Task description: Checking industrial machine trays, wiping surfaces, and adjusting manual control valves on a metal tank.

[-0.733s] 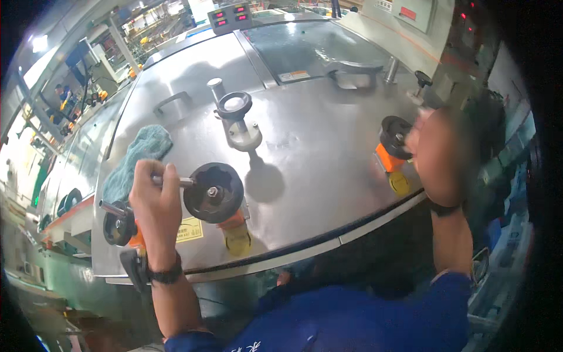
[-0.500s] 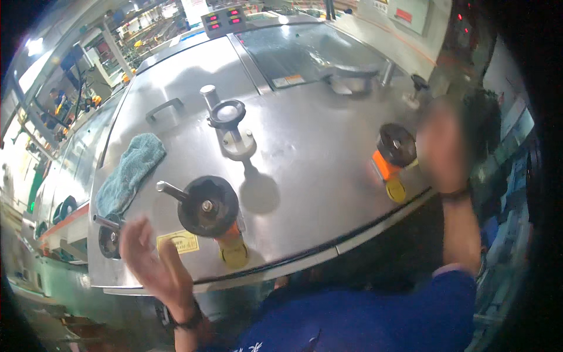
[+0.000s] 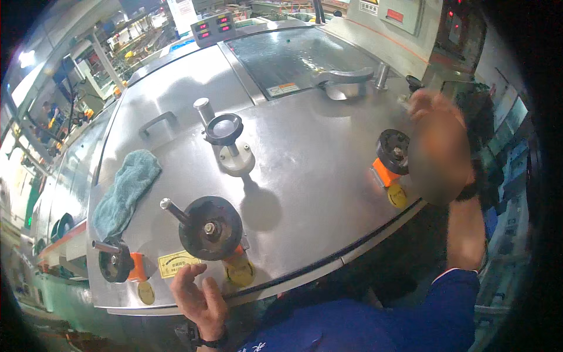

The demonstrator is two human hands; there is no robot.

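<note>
My left hand is at the near edge of the steel machine top, below the large black handwheel. Its fingers are half bent with a gap at the thumb, and nothing shows in them. A yellow label lies just beyond its fingertips. My right hand hangs over the right edge, beside another black handwheel with an orange indicator. Blur covers most of it; its upper fingers are bent near a small black knob. Whether it grips anything is hidden.
A blue-green cloth lies on the left of the steel top. A smaller handwheel sits at the near left corner. Mid-top stands an upright black knob. A curved handle and a red-digit display are farther back.
My left hand has moved right and nearer, away from the small left handwheel, which now shows fully. My right hand stays at the right edge, its fingers more bent. The view has shifted slightly.
</note>
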